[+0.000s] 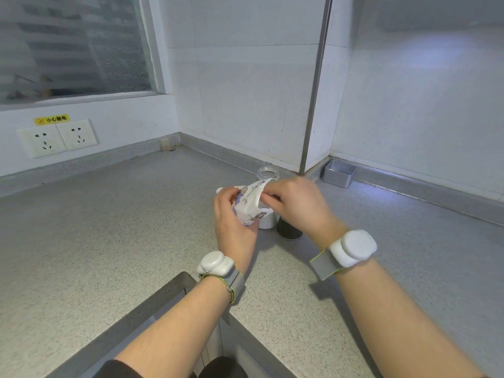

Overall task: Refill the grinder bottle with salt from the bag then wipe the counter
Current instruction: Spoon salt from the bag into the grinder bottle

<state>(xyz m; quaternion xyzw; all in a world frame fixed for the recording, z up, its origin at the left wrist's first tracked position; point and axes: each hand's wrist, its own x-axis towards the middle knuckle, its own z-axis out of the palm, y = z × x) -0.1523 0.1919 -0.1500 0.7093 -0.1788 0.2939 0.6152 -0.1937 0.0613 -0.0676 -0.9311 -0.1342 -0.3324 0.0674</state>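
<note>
Both hands are clamped on the salt bag, held up off the desk: the left hand wraps its lower body from the near-left side while the right hand pinches the upper flap between thumb and fingers; the grinder bottle stands upright with its mouth open, directly behind the bag and just beyond the right hand, its lower part hidden; a dark cap-like piece sits on the desk under the right wrist; the bag's long axis leans up and away toward the bottle, so a pour would likely mean tipping forward and slightly right, the right hand being nearer
</note>
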